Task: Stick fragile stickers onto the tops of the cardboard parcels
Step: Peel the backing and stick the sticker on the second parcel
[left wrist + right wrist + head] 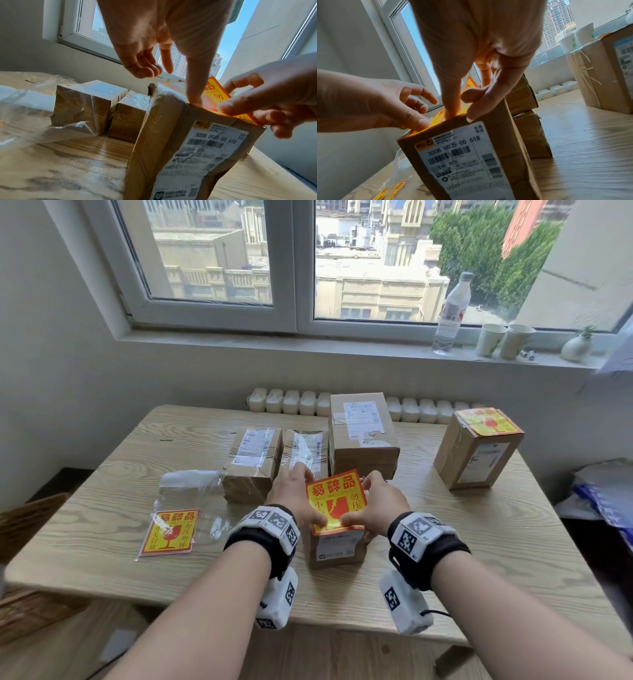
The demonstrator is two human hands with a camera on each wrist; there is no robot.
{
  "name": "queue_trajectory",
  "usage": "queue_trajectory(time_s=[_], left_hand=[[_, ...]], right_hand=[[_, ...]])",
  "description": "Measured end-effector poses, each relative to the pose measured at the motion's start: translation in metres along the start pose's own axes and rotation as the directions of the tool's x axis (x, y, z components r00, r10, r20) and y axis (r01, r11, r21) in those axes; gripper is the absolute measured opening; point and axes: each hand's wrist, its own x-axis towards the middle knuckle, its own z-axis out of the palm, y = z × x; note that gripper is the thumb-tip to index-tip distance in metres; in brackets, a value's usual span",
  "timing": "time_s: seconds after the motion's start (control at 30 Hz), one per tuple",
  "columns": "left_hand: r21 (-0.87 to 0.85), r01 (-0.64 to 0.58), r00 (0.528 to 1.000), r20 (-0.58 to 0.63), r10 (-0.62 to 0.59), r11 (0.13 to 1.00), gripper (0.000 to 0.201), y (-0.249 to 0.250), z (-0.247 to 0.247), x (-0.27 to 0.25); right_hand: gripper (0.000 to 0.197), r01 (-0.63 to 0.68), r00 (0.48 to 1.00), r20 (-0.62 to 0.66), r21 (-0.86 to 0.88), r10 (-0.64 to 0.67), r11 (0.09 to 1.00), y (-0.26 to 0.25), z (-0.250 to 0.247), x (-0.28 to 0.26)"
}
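Observation:
A small upright cardboard parcel stands at the near middle of the wooden table. A red and yellow fragile sticker lies over its top, its near edge down and its far end tilted up. My left hand presses its straight thumb on the sticker's near edge, the other fingers hanging loose. My right hand holds the sticker's right side, thumb on top and fingers curled beside the parcel. A clear bag with more stickers lies to the left.
Two small taped parcels and a taller one stand just behind my hands. At the far right a parcel carries a sticker on top. A water bottle and paper cups sit on the windowsill.

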Motion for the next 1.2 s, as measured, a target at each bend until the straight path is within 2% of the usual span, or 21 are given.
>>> queue_trajectory(time_s=[0.13,0.27,0.33,0.47,0.63,0.87,0.97,1.07,1.13,1.2], left_hand=[[0.009,-0.028,0.992,0.124,0.026,1.000,0.040,0.003,0.003,0.000],[0.015,-0.062,0.992,0.114,0.060,0.998,0.034,0.003,0.005,0.002],[0.050,-0.089,0.992,0.093,0.084,0.995,0.044,0.002,0.007,0.002],[0.130,-0.106,0.992,0.088,0.095,0.986,0.080,0.000,0.014,0.000],[0.164,-0.119,0.989,0.107,0.102,0.979,0.117,-0.006,0.016,0.003],[0.169,-0.141,0.986,0.107,0.124,0.976,0.123,-0.019,0.016,0.009],[0.160,-0.141,0.985,0.117,0.123,0.977,0.125,-0.023,0.015,0.010],[0.098,-0.116,0.982,0.161,0.099,0.988,0.126,-0.025,0.011,0.013],[0.072,-0.123,0.975,0.192,0.108,0.990,0.127,-0.026,0.010,0.016],[0.080,-0.132,0.970,0.218,0.112,0.988,0.128,-0.026,0.008,0.018]], right_hand=[[0.084,0.013,1.000,0.005,-0.115,-0.012,0.993,0.000,0.001,-0.001],[0.093,0.033,0.999,0.038,-0.227,-0.024,0.973,0.007,-0.004,-0.003],[0.099,0.061,0.996,0.080,-0.224,-0.044,0.973,0.011,-0.009,-0.004],[0.105,0.133,0.984,0.147,-0.216,-0.103,0.967,0.016,-0.012,-0.005],[0.094,0.135,0.981,0.145,-0.016,-0.131,0.991,0.018,-0.012,-0.003],[0.087,0.136,0.980,0.148,0.000,-0.135,0.991,0.019,-0.008,0.004],[0.104,0.156,0.973,0.179,-0.043,-0.146,0.987,0.023,-0.010,0.007],[0.123,0.221,0.972,0.120,-0.182,-0.202,0.958,0.021,-0.011,0.010],[0.120,0.276,0.959,0.126,-0.216,-0.254,0.937,0.015,-0.010,0.013],[0.117,0.322,0.941,0.189,-0.258,-0.280,0.911,0.007,-0.009,0.015]])
